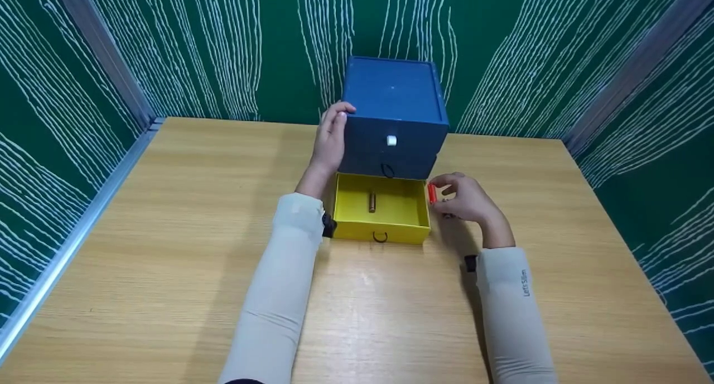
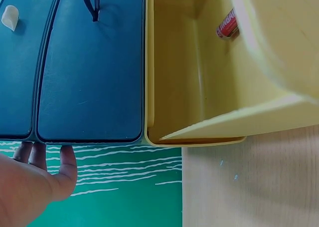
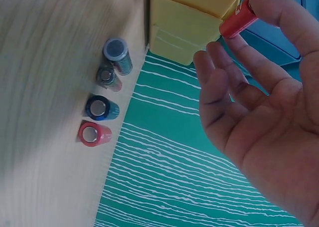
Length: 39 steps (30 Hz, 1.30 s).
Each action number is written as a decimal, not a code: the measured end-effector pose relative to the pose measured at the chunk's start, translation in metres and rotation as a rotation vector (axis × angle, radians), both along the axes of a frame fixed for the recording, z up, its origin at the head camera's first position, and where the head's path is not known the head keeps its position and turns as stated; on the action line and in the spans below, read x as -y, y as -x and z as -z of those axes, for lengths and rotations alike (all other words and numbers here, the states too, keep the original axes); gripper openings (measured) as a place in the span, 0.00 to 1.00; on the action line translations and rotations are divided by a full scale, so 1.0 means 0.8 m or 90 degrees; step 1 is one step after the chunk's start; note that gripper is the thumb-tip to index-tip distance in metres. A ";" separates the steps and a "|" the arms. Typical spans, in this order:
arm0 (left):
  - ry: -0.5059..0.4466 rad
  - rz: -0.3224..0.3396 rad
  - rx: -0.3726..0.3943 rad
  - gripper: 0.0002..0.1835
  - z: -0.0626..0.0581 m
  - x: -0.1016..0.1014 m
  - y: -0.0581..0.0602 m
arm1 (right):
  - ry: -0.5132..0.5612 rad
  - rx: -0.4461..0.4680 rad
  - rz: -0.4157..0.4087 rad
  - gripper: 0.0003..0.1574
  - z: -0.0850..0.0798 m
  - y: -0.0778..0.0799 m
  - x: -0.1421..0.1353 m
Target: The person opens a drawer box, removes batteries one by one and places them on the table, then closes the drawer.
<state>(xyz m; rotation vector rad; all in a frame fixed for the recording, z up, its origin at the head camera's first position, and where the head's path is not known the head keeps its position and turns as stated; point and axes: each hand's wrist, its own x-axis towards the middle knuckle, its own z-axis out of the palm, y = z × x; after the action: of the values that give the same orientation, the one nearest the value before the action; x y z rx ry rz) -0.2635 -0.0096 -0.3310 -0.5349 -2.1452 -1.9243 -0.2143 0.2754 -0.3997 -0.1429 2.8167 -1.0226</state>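
My right hand (image 1: 463, 198) pinches a red battery (image 1: 432, 193) by its ends between thumb and a finger, just beside the right wall of the pulled-out yellow drawer (image 1: 401, 234). In the right wrist view its other fingers hang loosely curled. A single battery (image 1: 372, 202) lies inside the drawer; the left wrist view shows red on this battery (image 2: 228, 25). My left hand (image 1: 328, 144) rests against the left side of the blue drawer unit (image 1: 395, 91), its fingertips at the top front edge. The unit's blue drawer fronts are closed above the yellow one.
Several batteries stand upright on the wooden table to the right of the drawer, among them a blue one (image 3: 102, 108) and a red one (image 3: 94, 133). A white knob (image 1: 391, 140) and black loops are on the drawer fronts. Green patterned walls (image 1: 206, 49) enclose the table.
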 end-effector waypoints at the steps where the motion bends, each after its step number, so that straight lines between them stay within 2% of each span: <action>1: 0.000 0.000 0.001 0.15 0.000 0.000 0.000 | 0.001 0.002 0.000 0.29 0.000 0.000 0.000; 11: 0.005 -0.004 0.014 0.15 -0.001 -0.001 0.000 | 0.003 0.036 0.000 0.30 0.006 0.002 -0.004; 20: 0.003 -0.011 -0.009 0.15 -0.003 -0.001 -0.004 | -0.003 0.031 -0.028 0.29 0.009 0.003 -0.005; 28: 0.008 -0.005 -0.015 0.15 -0.001 -0.001 -0.002 | -0.020 0.057 0.000 0.32 0.013 0.003 -0.009; 39: 0.004 -0.010 0.013 0.15 -0.002 -0.001 -0.002 | -0.039 0.084 0.030 0.32 0.018 0.002 -0.009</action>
<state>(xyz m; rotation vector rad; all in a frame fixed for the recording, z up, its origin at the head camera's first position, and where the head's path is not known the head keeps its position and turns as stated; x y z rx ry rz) -0.2615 -0.0086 -0.3295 -0.4997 -2.1619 -1.9232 -0.2160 0.2829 -0.4141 -0.0021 2.7407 -0.9172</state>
